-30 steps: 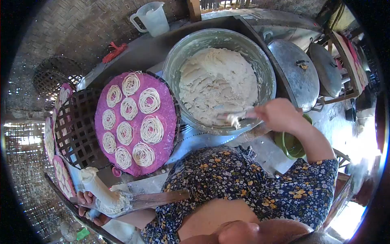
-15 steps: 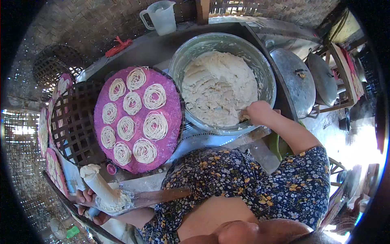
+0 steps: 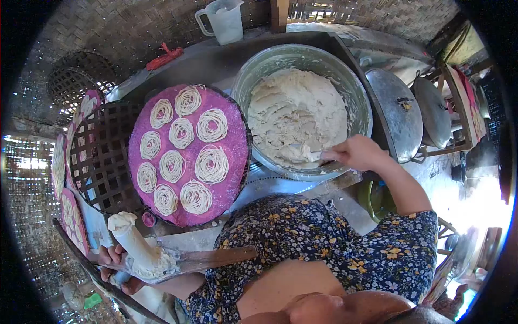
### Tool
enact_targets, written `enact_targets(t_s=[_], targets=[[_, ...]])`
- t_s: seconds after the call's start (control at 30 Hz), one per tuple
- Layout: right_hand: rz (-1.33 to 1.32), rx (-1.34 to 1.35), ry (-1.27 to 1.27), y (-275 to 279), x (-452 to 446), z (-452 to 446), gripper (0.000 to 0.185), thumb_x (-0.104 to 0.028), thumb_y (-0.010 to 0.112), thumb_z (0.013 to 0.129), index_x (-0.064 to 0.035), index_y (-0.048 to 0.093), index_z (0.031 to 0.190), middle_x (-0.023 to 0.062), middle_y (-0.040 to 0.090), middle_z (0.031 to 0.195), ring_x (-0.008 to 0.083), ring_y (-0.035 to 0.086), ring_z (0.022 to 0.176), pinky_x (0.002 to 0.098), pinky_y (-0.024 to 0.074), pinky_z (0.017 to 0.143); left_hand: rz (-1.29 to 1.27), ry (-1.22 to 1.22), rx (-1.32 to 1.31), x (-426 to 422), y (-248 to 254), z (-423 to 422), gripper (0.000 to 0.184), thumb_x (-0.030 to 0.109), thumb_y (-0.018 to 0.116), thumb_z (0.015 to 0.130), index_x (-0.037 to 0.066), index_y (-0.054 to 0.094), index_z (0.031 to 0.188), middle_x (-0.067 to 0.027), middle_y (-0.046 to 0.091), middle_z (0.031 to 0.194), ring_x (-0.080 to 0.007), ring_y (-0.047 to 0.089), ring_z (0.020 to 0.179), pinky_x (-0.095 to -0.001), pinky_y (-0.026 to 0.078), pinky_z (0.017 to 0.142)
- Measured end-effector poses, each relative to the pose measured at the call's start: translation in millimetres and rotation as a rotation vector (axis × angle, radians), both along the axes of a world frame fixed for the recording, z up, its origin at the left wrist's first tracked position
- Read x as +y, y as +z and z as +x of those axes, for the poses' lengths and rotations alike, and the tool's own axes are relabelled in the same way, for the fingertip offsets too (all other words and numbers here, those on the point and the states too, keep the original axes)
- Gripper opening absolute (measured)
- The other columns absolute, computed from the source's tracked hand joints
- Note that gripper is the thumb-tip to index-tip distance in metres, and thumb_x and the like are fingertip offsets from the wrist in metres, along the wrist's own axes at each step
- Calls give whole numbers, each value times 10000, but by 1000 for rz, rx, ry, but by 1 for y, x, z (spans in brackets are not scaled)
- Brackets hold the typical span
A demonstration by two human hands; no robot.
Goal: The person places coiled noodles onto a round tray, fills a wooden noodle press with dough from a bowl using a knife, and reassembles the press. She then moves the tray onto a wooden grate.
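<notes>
A large basin (image 3: 362, 116) holds a mass of pale dough (image 3: 294, 105). At its near right edge, my right hand (image 3: 359, 153) is closed on the handle of a spoon (image 3: 318, 154), whose end carries a lump of dough. My left hand (image 3: 116, 264), low on the left, is wrapped around a wooden noodle press (image 3: 216, 260). A tube packed with dough (image 3: 132, 243) stands tilted up from the press, and dough is smeared around its base. Between the hands lies a round pink-covered tray (image 3: 233, 121) bearing several coiled noodle nests (image 3: 172, 166).
A dark woven lattice tray (image 3: 102, 162) and more pink trays of noodles (image 3: 73, 218) stand at left. A plastic jug (image 3: 225, 22) and red string bundle (image 3: 164, 57) sit at the back. Two lidded pots (image 3: 396, 113) are at right; a green bowl (image 3: 372, 200) is below the basin.
My right hand has lifted slightly away from the basin's edge, bringing the spoon and its lump of dough into view. My left hand keeps its hold on the press. The whole view has shifted a little.
</notes>
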State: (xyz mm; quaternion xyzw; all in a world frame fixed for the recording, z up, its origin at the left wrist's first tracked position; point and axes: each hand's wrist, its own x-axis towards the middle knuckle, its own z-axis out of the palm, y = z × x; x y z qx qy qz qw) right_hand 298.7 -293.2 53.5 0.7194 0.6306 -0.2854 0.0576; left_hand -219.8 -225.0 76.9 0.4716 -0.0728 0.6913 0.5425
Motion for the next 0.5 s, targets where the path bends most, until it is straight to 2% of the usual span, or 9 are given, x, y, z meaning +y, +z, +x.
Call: enact_targets(t_s=[0.03,0.13,0.2,0.3,0.33,0.4,0.43,0.47,0.5], targets=[[81,41,-6,6,0,1,391,-511,479,822,-182,678,898,168,603,725,370,565,688,432,449,634,-15,17,-26,-2,0,1,458,185,664,592,153,477,1009,-117,343,990,-263,395,941,-389,278,944],[105,38,10,30,5,1,390,-526,482,814,-204,676,921,154,605,708,362,565,668,422,447,623,-54,52,-91,-6,1,9,439,161,671,596,145,483,992,-103,334,974,-248,388,921,-385,282,932],[83,141,-9,31,8,8,358,-483,511,816,-196,664,968,139,611,691,322,577,651,383,456,624,-73,65,-119,-8,6,16,430,143,677,608,136,490,994,-97,336,978,-239,384,914,-389,288,929],[107,370,-7,22,2,30,330,-402,566,812,-163,641,1027,101,625,694,226,590,623,334,455,620,-191,190,1,-8,8,6,452,190,698,583,183,506,992,-78,360,991,-229,423,873,-406,349,891],[109,463,-19,19,-1,39,340,-374,584,805,-140,630,1048,80,633,701,188,579,619,321,451,622,-153,183,57,-4,12,13,436,232,698,621,164,495,1001,-97,365,1037,-247,428,897,-425,362,889],[135,589,-35,18,-5,54,388,-320,640,769,-84,612,1075,49,645,753,120,560,621,284,445,607,-297,281,203,-1,23,25,426,254,693,635,136,495,994,-118,402,1067,-263,435,897,-430,370,892],[161,622,-41,19,-8,60,426,-294,676,738,-51,604,1081,39,651,798,90,551,627,259,441,589,-285,480,296,7,24,37,462,285,692,628,113,483,1003,-137,449,1047,-294,459,941,-433,393,870],[188,654,-46,23,-9,64,469,-268,713,708,-17,596,1087,30,656,842,61,542,633,235,438,571,-77,270,446,18,28,50,424,254,663,666,88,476,1008,-150,495,1006,-320,469,1012,-435,406,844],[137,712,-133,32,-11,64,491,-285,715,704,-11,592,1091,30,634,791,61,520,603,223,412,535,-38,252,570,28,35,66,430,254,668,665,85,481,1014,-145,506,999,-310,482,998,-424,411,838]])
